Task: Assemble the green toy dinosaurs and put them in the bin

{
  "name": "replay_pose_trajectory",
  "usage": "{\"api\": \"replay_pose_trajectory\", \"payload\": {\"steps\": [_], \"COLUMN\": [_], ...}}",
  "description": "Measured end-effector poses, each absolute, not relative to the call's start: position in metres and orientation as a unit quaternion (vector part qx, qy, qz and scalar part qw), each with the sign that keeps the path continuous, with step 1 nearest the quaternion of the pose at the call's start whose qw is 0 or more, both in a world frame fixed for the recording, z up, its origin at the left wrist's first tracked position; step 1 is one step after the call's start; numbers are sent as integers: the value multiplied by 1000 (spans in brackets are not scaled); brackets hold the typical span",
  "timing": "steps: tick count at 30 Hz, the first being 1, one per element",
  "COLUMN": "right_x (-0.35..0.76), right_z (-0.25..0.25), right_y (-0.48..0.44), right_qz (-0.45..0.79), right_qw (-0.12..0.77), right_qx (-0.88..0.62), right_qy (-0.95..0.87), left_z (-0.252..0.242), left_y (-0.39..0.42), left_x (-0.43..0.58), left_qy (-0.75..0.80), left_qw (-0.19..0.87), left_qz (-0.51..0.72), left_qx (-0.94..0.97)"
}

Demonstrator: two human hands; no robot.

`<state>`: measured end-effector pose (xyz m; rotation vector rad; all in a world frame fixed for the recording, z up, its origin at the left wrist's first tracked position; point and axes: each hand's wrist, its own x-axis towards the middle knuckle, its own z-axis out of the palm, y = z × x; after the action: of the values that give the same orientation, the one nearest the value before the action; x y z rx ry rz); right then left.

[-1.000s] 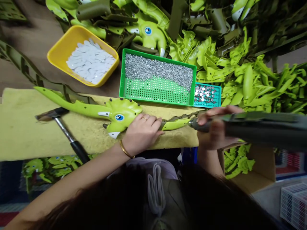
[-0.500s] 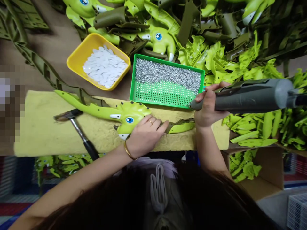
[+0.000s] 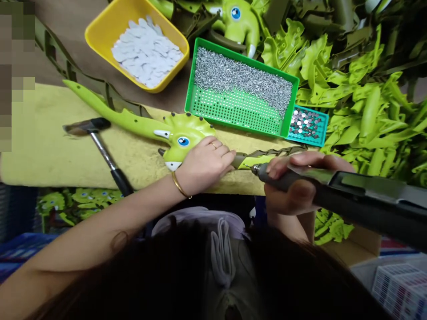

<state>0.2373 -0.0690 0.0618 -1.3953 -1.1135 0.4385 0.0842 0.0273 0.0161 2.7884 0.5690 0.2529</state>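
Under my left hand (image 3: 205, 164) lies a green plastic dinosaur-head toy (image 3: 178, 129) with a blue eye, a white horn and a long curved blade-like part. My left fingers wrap over its neck, pressing it on the yellow cloth (image 3: 36, 146). In my right hand (image 3: 296, 186) is a dark grey electric screwdriver (image 3: 367, 191), its fingers closed around the front of the body. The bit points left at the toy's green handle (image 3: 256, 161); whether it touches a screw there I cannot tell.
Above the toy stands a green perforated tray (image 3: 240, 126) of small screws, beside a teal tray (image 3: 320, 138) of metal discs. A yellow bowl (image 3: 96, 31) holds white pieces. A hammer (image 3: 106, 153) lies left. Green toy parts (image 3: 367, 120) pile at right, with a cardboard box (image 3: 363, 240) below.
My right hand has brought the screwdriver from the screw tray's corner down and left to the toy's handle. My left hand stays on the toy. The view has shifted, uncovering the teal tray.
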Motion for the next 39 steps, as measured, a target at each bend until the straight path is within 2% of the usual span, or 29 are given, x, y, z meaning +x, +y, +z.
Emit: {"api": "replay_pose_trajectory", "payload": {"steps": [3, 8, 13, 18, 20, 25, 39], "right_x": [233, 227, 234, 253, 258, 252, 255], "right_z": [50, 35, 45, 58, 49, 22, 16], "right_y": [-64, -65, -54, 7, 29, 45, 47], "right_qz": [151, 155, 173, 33, 15, 73, 69], "right_qw": [657, 675, 676, 787, 780, 729, 720], "right_qx": [-519, -489, -476, -451, -475, -525, -532], "right_qy": [-525, -530, -535, -419, -406, -434, -440], "left_z": [15, 16, 18, 17, 16, 18, 19], "left_y": [27, 26, 25, 25, 26, 26, 25], "left_x": [84, 84, 83, 82, 81, 81, 81], "left_qy": [196, 196, 202, 193, 191, 190, 189], "left_qw": [126, 128, 133, 134, 125, 109, 112], "left_qz": [88, 95, 123, 143, 144, 139, 142], "left_qx": [968, 968, 962, 962, 963, 966, 965]}}
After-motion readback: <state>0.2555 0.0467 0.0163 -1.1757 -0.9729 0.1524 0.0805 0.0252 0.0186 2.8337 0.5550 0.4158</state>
